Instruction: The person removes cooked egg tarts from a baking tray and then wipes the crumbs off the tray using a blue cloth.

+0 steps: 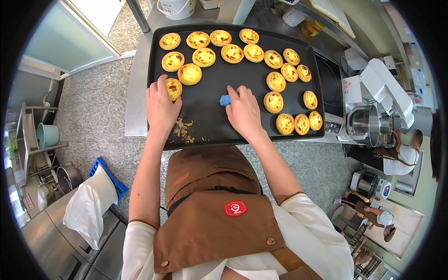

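Several egg tarts [232, 53] with browned yellow tops are spread over a large black baking tray [217, 120]. At the tray's left side, my left hand [162, 105] has its fingers and thumb around one egg tart [174, 89], partly covering it. Near the tray's middle, my right hand [244, 110] holds a small crumpled blue thing [225, 100], perhaps a cloth, against the tray surface. Most of that blue thing is hidden under the fingers. Loose pastry crumbs [183, 132] lie by the near left edge, just right of my left wrist.
The tray rests on a steel worktop [135, 115]. To its right are an induction cooker [329, 84] and a stand mixer with a steel bowl [364, 124]. A white bucket [177, 8] stands behind the tray. Other people [399, 152] are farther off at right.
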Tool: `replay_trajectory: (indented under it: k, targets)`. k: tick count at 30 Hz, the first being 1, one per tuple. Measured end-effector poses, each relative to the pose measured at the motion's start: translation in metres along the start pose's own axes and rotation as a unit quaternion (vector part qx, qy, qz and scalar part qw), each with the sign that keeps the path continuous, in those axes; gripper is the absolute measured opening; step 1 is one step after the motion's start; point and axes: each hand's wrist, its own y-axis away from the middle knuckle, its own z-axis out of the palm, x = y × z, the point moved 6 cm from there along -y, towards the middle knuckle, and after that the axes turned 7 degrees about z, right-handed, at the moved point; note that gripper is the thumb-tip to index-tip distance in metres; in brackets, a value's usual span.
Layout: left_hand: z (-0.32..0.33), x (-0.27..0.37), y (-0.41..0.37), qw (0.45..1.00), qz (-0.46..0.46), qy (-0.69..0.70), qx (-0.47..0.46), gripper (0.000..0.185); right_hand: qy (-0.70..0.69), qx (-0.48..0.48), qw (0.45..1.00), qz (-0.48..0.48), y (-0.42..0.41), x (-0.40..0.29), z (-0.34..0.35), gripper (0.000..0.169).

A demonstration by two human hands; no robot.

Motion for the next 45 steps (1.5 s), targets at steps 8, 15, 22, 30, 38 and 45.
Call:
replay_trajectory:
  k: [8, 15, 22, 30, 38, 45]
  targets:
    - [-0.037, 0.015, 0.003, 0.999, 0.015, 0.036, 0.025, 0.067, -0.186, 0.110, 0.971, 0.104, -0.034, 0.031, -0.013, 0.032]
    - [-0.015, 0.068, -0.028, 0.995, 0.030, 0.097, 0.006, 0.068, -0.179, -0.037, 0.981, -0.061, 0.002, -0.042, 0.023, 0.033]
    - [0.075, 0.122, -0.040, 0.984, 0.115, 0.101, -0.095, 0.060, -0.328, -0.154, 0.931, 0.048, 0.043, -0.013, -0.005, 0.033]
    - [0.042, 0.114, -0.029, 0.966, 0.170, 0.191, -0.037, 0.058, -0.295, -0.075, 0.949, 0.078, 0.033, -0.022, -0.005, 0.029]
    - [-0.040, -0.060, 0.081, 0.936, -0.151, 0.229, 0.219, 0.019, -0.061, -0.033, 0.990, -0.121, -0.002, -0.080, 0.027, 0.041]
    - [-0.007, -0.079, 0.118, 0.865, -0.264, 0.421, 0.071, 0.030, -0.003, -0.112, 0.959, -0.262, -0.008, -0.106, 0.030, 0.058]
